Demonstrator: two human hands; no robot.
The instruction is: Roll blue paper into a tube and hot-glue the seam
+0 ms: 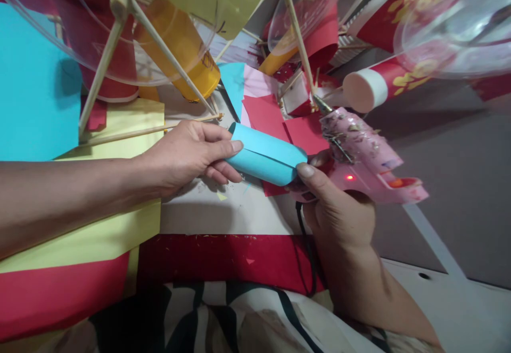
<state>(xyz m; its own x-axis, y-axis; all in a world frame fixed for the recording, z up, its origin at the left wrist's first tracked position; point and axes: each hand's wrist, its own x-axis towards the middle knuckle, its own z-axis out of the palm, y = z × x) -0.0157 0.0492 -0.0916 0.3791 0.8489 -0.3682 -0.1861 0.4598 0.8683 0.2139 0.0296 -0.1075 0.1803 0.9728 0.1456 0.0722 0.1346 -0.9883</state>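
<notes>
Above the bench [223, 217], one light-blue rolled-paper tube [265, 158] is being held: at its left end, the left hand [197, 150], forearm stretching nearly level, is pinching the paper; at its right end, the right hand [341, 212], wrist angling upward, is pressing with a thumb while gripping one pink plastic glue gun [361, 148]. Beyond the tube, one orange tapered cup [203, 76] is tilting.

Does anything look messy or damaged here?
Yes: the pink glue gun in the right hand has brownish residue crusted over its upper part, and small scraps litter the pale surface near the blue tube.
</notes>
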